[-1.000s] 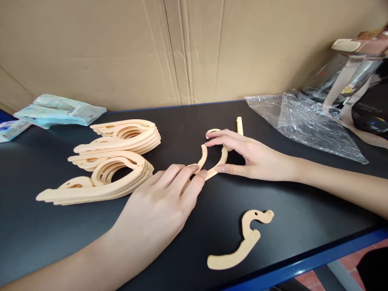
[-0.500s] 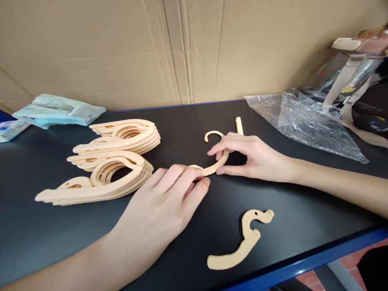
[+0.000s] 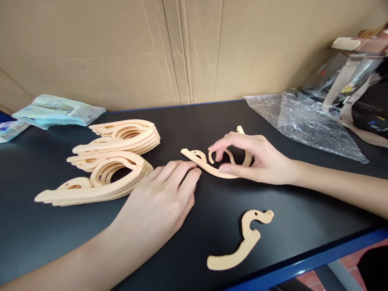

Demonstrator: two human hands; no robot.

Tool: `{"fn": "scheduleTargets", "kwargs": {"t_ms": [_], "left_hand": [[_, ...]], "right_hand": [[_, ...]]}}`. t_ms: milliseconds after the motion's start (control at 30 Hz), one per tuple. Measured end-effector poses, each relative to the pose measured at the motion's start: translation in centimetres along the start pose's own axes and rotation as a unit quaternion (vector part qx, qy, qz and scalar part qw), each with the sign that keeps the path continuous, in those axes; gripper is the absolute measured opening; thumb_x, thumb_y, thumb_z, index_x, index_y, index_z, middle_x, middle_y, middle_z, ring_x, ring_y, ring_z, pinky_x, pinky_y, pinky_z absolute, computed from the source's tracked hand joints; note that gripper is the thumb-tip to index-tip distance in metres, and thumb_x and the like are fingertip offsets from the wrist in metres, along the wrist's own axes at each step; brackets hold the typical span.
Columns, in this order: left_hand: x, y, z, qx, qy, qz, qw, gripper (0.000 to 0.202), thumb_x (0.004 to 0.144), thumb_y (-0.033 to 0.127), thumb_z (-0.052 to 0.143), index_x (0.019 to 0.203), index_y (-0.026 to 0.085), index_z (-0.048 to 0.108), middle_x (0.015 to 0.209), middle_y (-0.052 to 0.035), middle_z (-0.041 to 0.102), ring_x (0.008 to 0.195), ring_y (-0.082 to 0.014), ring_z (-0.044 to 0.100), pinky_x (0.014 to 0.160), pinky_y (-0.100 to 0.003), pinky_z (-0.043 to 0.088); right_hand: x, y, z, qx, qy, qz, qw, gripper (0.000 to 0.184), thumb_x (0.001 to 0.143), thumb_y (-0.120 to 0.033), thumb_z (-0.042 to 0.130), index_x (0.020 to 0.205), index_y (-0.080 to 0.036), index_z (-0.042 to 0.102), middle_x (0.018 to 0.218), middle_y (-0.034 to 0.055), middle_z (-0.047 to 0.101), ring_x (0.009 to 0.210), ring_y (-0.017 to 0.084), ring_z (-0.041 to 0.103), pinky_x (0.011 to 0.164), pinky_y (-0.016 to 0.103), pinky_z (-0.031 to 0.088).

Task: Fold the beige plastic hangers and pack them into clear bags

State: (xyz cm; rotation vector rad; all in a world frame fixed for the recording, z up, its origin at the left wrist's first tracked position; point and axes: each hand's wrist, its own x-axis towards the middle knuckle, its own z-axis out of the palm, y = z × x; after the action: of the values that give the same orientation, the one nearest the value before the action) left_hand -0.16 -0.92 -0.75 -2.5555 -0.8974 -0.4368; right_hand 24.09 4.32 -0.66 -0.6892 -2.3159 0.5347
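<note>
A beige folding hanger (image 3: 212, 169) lies on the black table with its hook and arms partly hidden by my right hand (image 3: 254, 155). That hand is arched over the hanger, thumb against the lower arm and fingers apart from the thumb. My left hand (image 3: 163, 190) rests palm down, its fingers stretched out and their tips beside the hanger's left arm. Below, towards the table's front edge, lies a separate beige hanger piece (image 3: 235, 254) with a curved end. Left of my left hand are two stacks of folded beige hangers, a far stack (image 3: 133, 143) and a near stack (image 3: 121, 188).
A cardboard panel (image 3: 121, 56) stands along the back of the black table (image 3: 291, 133). Clear crinkled plastic (image 3: 315, 125) lies at the right, before a transparent bottle (image 3: 348, 72) with a strap. At the back left is a pale blue packet (image 3: 57, 113).
The hanger has turned, and its left arm now points up and left. My left fingers have come off it; my right hand's grip has loosened, its fingers now wider apart.
</note>
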Motion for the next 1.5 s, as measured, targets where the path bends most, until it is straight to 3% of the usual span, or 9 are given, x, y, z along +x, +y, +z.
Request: {"fn": "scheduleTargets", "kwargs": {"t_ms": [100,233,467,633,900,1033,1200,1333,1500], "left_hand": [[0.0,0.1,0.0,0.015,0.017,0.036,0.999,0.026,0.092,0.006,0.047,0.110,0.007,0.066,0.107,-0.0120,0.073,0.092,-0.0273,0.068,0.075,-0.039,0.050],[0.1,0.1,-0.2,0.007,0.012,0.040,0.999,0.029,0.093,0.009,0.046,0.115,0.008,0.066,0.107,-0.0114,0.073,0.092,-0.0273,0.067,0.077,-0.039,0.049],[0.2,-0.2,-0.1,-0.033,-0.015,-0.036,0.999,0.035,0.096,0.015,0.040,0.119,0.004,0.064,0.116,-0.0170,0.071,0.106,-0.0338,0.064,0.084,-0.046,0.049],[0.1,-0.2,-0.2,-0.009,0.005,-0.048,0.999,0.040,0.097,0.018,0.042,0.129,0.001,0.059,0.127,-0.0228,0.065,0.113,-0.0376,0.062,0.086,-0.050,0.051],[0.5,-0.1,-0.3,-0.074,0.003,0.070,0.995,0.032,0.100,0.016,0.042,0.120,0.008,0.066,0.120,-0.0102,0.072,0.115,-0.0277,0.062,0.099,-0.043,0.045],[0.5,0.0,-0.7,-0.015,0.015,0.061,0.998,0.029,0.100,0.020,0.046,0.112,0.008,0.069,0.099,-0.0094,0.075,0.097,-0.0278,0.065,0.090,-0.045,0.046],[-0.2,0.6,-1.3,0.112,0.019,0.006,0.993,0.037,0.099,0.029,0.047,0.110,0.002,0.069,0.083,-0.0132,0.072,0.078,-0.0302,0.064,0.071,-0.046,0.041],[-0.4,0.8,-1.2,0.121,0.025,0.026,0.992,0.030,0.095,0.013,0.047,0.113,0.003,0.069,0.087,-0.0119,0.072,0.080,-0.0288,0.062,0.068,-0.042,0.039],[-0.1,0.3,-0.5,-0.026,-0.022,0.080,0.996,0.037,0.097,0.008,0.043,0.128,0.008,0.063,0.126,-0.0096,0.068,0.115,-0.0256,0.058,0.096,-0.037,0.043]], "right_hand": [[-0.2,0.1,0.1,-0.074,0.078,0.062,0.992,0.018,0.096,-0.031,0.060,0.106,-0.018,0.065,0.076,-0.0019,0.069,0.066,0.011,0.063,0.065,0.025,0.048],[-0.3,0.2,0.3,-0.160,0.061,0.084,0.982,0.018,0.096,-0.031,0.059,0.102,-0.017,0.067,0.057,-0.0072,0.061,0.047,0.008,0.051,0.053,0.023,0.039],[-0.5,-0.4,0.1,-0.058,-0.006,0.009,0.998,0.019,0.096,-0.029,0.059,0.109,-0.017,0.065,0.075,-0.0012,0.074,0.062,0.009,0.065,0.061,0.020,0.049],[-0.4,-0.5,0.1,-0.044,-0.064,-0.088,0.993,0.029,0.097,-0.030,0.058,0.121,-0.014,0.063,0.095,0.0068,0.076,0.084,0.016,0.069,0.079,0.029,0.051],[-0.3,-0.2,0.0,-0.116,0.058,-0.017,0.991,0.018,0.100,-0.028,0.052,0.089,-0.019,0.064,0.074,0.0017,0.067,0.068,0.013,0.059,0.064,0.026,0.047],[-0.2,-0.1,-0.3,-0.150,0.066,-0.061,0.985,0.018,0.100,-0.025,0.050,0.090,-0.021,0.064,0.074,0.0018,0.068,0.069,0.015,0.059,0.067,0.029,0.047],[-0.6,-2.7,-0.7,-0.240,-0.050,-0.242,0.939,0.028,0.097,-0.036,0.056,0.076,-0.021,0.064,0.064,0.0008,0.059,0.062,0.016,0.051,0.056,0.033,0.035],[-1.1,-5.5,-1.2,-0.135,-0.200,-0.163,0.957,0.039,0.086,-0.053,0.067,0.069,-0.019,0.064,0.064,-0.0017,0.047,0.057,0.013,0.038,0.054,0.032,0.030],[-1.1,-6.4,-2.3,-0.080,-0.303,-0.044,0.949,0.009,0.078,-0.014,0.073,0.078,-0.021,0.067,0.073,-0.0032,0.051,0.064,0.011,0.045,0.063,0.027,0.037]]}}
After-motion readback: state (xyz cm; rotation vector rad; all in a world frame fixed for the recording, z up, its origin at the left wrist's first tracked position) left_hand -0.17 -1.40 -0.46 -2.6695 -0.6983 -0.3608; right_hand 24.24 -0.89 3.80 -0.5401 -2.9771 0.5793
